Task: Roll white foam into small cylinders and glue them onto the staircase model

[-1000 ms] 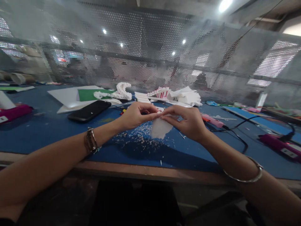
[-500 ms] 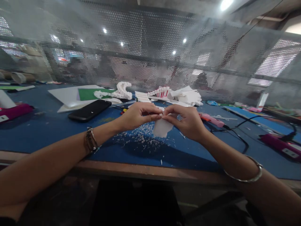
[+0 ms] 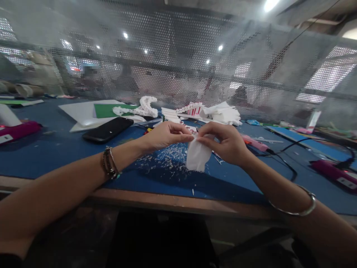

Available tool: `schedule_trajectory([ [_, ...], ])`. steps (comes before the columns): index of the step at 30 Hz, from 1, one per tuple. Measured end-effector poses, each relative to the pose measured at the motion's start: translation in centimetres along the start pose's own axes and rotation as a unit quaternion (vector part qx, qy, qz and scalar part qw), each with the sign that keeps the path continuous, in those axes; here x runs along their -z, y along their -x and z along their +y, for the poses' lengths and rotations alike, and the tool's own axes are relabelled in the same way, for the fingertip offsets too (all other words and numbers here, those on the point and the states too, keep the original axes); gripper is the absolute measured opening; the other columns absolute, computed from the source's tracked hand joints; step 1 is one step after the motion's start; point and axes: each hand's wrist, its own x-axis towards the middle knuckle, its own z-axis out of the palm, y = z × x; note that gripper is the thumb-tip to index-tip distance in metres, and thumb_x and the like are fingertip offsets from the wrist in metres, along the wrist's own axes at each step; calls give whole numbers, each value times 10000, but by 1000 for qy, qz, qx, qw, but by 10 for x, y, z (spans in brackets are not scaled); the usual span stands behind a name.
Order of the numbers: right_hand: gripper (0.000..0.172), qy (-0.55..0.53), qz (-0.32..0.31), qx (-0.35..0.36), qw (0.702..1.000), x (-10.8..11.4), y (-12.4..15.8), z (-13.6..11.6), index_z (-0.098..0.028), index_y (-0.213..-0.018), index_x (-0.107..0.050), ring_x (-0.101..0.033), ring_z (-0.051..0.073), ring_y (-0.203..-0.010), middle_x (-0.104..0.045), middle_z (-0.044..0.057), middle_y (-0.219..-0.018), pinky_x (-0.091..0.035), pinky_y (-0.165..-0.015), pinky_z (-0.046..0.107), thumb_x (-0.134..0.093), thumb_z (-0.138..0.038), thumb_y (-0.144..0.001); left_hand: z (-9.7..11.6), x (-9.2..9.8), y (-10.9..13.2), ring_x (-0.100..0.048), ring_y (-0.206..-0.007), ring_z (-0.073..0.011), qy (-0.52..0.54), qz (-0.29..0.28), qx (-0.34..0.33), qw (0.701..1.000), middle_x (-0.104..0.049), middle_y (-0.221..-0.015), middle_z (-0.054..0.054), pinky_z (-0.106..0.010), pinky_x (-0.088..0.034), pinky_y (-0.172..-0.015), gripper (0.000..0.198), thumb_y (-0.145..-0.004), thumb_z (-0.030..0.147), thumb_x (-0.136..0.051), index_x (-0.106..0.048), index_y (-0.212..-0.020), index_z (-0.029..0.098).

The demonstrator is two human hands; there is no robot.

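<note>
Thin white piece (image 3: 197, 156), suspended at the centre of the view. In descending order of size: a perforated screen (image 3: 167, 56) stands at the rear; before it extends a blue tabletop (image 3: 64, 160), over which the piece hangs. The right hand (image 3: 227, 143) pinches the piece at its upper edge between thumb and fingers; the left hand (image 3: 164, 137), likewise closed in a pinch, meets the same edge at its left end. A black phone (image 3: 108, 129) lies left of the hands, a pink-handled tool (image 3: 256, 143) to their right. Smallest, pale shavings (image 3: 170, 156) lie scattered below.
</note>
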Motion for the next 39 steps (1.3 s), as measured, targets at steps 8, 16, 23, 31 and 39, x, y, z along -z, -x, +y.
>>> schedule_trajectory([
  [8, 107, 35, -34, -6, 999, -2, 0, 1, -141, -785, -621, -585, 98, -671, -653, 11, -726, -433, -610, 209, -600, -224, -721, -5, -2, 1, -475, -538, -70, 4, 14, 20, 1000, -555, -561, 24, -185, -376, -528, 106, -665, 204, -609, -597, -571, 157],
  [16, 89, 95, 1, 49, 994, 1, -1, 0, -174, -777, -642, -590, 101, -669, -673, 14, -727, -453, -605, 220, -554, -175, -765, -4, -1, -1, -460, -542, -74, 13, 22, 23, 999, -538, -558, 30, -198, -367, -537, 114, -641, 226, -629, -594, -556, 157],
  [23, 139, 166, -29, 121, 978, 6, -1, 1, -149, -893, -621, -581, 133, -781, -662, 55, -814, -468, -686, 252, -561, -179, -771, -7, 0, 0, -433, -526, -68, 12, 32, 44, 998, -507, -548, 30, -190, -338, -511, 155, -656, 258, -626, -578, -552, 153],
  [31, 116, 167, -26, 164, 972, 6, -2, 5, -171, -839, -612, -546, 147, -740, -629, 56, -771, -459, -671, 286, -499, -166, -812, -11, 0, -1, -448, -533, -76, 2, 25, 33, 999, -522, -562, 26, -199, -354, -524, 170, -645, 292, -633, -576, -564, 154],
  [39, 161, 205, -21, 125, 971, -3, -1, 8, -164, -780, -561, -493, 174, -752, -587, 69, -772, -420, -699, 322, -423, -213, -849, -13, -2, 0, -420, -524, -65, 6, 18, 24, 1000, -500, -575, 34, -188, -331, -508, 162, -689, 262, -605, -563, -567, 164],
])
